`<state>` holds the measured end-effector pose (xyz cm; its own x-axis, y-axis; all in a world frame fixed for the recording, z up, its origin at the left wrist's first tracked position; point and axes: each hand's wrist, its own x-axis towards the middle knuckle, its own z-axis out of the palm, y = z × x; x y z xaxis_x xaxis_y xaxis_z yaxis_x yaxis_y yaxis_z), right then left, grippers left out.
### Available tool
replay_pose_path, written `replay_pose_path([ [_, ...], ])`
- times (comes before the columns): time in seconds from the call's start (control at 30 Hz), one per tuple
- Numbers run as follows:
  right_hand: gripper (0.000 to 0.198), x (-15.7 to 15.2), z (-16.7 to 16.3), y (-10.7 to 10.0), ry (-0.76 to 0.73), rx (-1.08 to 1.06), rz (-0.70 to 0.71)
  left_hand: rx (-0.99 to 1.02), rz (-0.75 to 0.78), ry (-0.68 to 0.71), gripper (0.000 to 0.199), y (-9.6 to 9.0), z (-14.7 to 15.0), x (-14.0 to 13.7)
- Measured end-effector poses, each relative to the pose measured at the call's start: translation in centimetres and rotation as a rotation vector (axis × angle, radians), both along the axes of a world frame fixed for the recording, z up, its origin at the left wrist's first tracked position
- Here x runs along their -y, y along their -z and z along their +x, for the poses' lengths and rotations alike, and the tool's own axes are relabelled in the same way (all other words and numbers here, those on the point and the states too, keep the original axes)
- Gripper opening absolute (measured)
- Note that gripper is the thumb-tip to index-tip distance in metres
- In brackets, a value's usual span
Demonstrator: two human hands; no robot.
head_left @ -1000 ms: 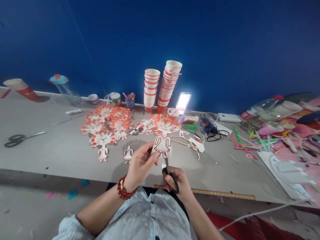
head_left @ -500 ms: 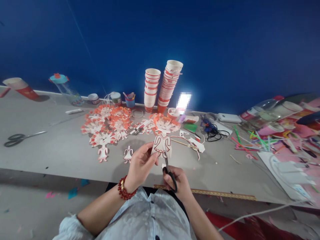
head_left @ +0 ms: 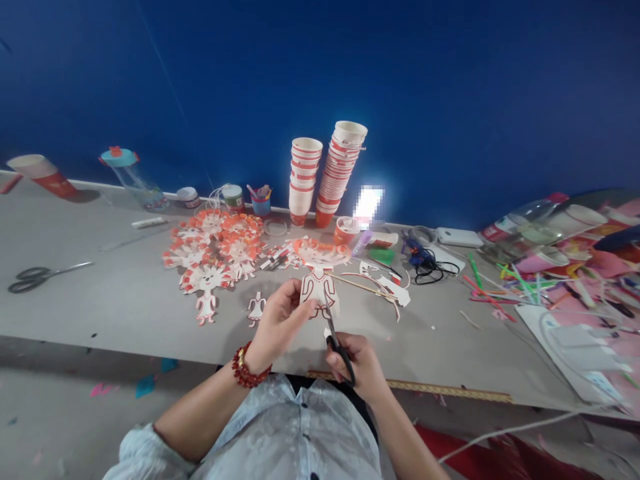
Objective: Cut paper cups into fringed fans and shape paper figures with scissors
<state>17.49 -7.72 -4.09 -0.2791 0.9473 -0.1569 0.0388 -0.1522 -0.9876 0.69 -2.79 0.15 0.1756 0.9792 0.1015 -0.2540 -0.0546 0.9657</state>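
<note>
In the head view, a paper doll [head_left: 319, 288] with orange hair is held up over the desk [head_left: 150, 300]. The left hand [head_left: 280, 321] has it by the left side of its dress, with the fingers and thumb closed in a pinch. The right hand [head_left: 359, 365] is just below the doll, its fingers curled tight round the black handles of the scissors [head_left: 331, 327]. The blades point up at the doll's dress; I can't tell how wide apart they are. Left of the doll lies a little paper body [head_left: 257, 308], and farther left is a pile of paper dolls [head_left: 215, 243]. Two tall stacks of paper cups [head_left: 304, 177] stand behind the doll.
</note>
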Motion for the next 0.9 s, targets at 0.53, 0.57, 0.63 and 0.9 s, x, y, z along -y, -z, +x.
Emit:
replay_pose_path([
  [0.53, 0.061, -0.34, 0.67, -0.09, -0.047, 0.044, 0.029, -0.085, 0.007, 0.001, 0.014, 0.54, -0.27, 0.31],
  [0.57, 0.061, -0.32, 0.63, -0.07, -0.044, 0.047, 0.04, -0.082, 0.007, -0.002, 0.014, 0.57, -0.23, 0.32],
  [0.63, 0.061, -0.23, 0.53, -0.05, -0.043, 0.042, 0.046, -0.074, 0.005, -0.008, 0.013, 0.61, -0.16, 0.35],
  [0.9, 0.06, -0.1, 0.33, -0.01, -0.035, 0.014, 0.036, 0.018, -0.021, -0.007, 0.018, 0.39, 0.18, 0.81],
])
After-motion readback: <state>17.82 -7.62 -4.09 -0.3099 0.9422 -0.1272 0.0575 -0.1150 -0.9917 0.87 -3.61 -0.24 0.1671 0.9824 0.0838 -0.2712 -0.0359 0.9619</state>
